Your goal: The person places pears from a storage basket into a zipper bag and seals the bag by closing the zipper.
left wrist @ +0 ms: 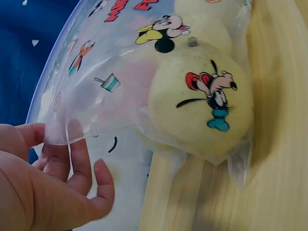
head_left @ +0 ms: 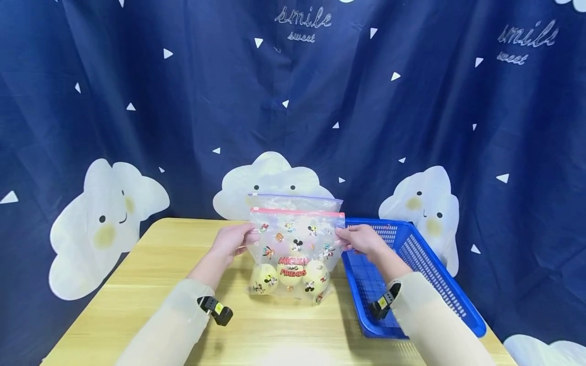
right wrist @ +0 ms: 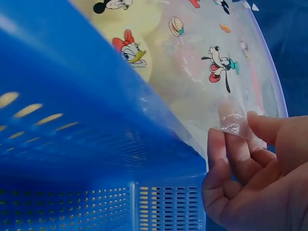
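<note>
Upright on the table stands a clear zip bag (head_left: pixel 299 234) with a pink zip strip, printed with cartoon characters and "Mickey and Friends". Behind it rises a second zip bag (head_left: pixel 295 203) with a purple strip. Several pale yellow round fruits (head_left: pixel 316 274) show through the plastic, one fruit (left wrist: pixel 202 103) with a stem end, low in the left wrist view's bag. My left hand (head_left: pixel 233 239) pinches the bags' left edge. On the opposite edge, my right hand (head_left: pixel 363 239) grips the plastic between thumb and fingers. Whether each hand holds both bags is unclear.
A blue perforated plastic basket (head_left: pixel 471 325) stands on the table's right side, partly under my right forearm and close beside the bags. The wooden table (head_left: pixel 137 300) reaches back to a dark blue curtain (head_left: pixel 183 127) with cloud prints.
</note>
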The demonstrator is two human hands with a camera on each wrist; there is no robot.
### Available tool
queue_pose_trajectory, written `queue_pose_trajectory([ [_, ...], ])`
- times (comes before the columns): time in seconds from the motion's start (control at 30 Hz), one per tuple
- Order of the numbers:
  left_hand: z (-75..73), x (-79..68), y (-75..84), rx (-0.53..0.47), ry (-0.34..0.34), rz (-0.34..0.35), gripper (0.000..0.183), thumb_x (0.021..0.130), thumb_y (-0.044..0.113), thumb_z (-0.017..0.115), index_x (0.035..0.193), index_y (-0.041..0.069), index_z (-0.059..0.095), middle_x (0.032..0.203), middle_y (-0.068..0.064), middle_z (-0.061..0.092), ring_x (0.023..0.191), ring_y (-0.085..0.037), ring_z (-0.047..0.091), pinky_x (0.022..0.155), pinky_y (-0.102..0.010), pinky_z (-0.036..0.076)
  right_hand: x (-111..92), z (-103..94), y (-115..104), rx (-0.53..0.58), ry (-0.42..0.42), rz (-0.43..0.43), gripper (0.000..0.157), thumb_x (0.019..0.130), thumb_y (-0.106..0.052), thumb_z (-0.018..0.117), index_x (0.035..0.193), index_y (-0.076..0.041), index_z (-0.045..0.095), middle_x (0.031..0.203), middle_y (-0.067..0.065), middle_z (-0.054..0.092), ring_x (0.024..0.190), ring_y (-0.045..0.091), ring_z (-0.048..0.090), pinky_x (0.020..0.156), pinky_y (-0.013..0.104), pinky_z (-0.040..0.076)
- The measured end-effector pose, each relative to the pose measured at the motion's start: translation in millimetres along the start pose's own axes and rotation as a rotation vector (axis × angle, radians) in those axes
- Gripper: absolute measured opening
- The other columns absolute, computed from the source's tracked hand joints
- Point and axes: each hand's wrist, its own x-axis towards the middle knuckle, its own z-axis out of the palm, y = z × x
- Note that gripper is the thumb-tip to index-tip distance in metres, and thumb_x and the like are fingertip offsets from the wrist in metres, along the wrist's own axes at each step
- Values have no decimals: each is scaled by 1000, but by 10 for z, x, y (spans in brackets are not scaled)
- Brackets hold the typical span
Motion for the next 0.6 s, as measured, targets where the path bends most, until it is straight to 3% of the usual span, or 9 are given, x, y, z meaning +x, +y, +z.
queue_pose_trajectory([
  [0.1,-18,-39,16,103,-32,41,48,108,44,66,132,4,72,109,-6,82,98,-16,74,99,-38,59,-74,-16,13,-1,14,-38,45,112,-41,63,123,1,75,99,10,78,91,21,72,78,36,59],
  [0.2,-83,-124,56,240,-52,124,62,109,53,61,144,2,65,135,-19,74,116,-29,75,105,-46,60,-209,-25,9,-91,73,-99,54,111,-46,62,135,3,70,119,18,77,106,29,74,88,44,62],
  [0.3,-177,-246,101,410,-41,269,70,109,56,61,152,1,58,146,-24,67,132,-38,69,110,-53,58,-413,-40,12,-223,115,-190,60,111,-51,61,143,-1,66,138,22,72,125,38,70,102,54,60],
  [0.43,-290,-483,149,633,-56,496,74,109,51,64,162,2,47,159,-25,57,148,-46,55,122,-64,47,-718,-65,51,-370,111,-351,69,109,-55,62,157,-6,57,159,21,59,149,45,55,119,67,48],
  [0.6,-357,-781,94,898,-116,716,90,103,52,72,170,5,35,174,-22,40,160,-47,40,129,-68,36,-1022,-35,184,-552,92,-529,78,104,-60,68,165,-17,50,173,18,43,161,51,36,123,78,35],
])
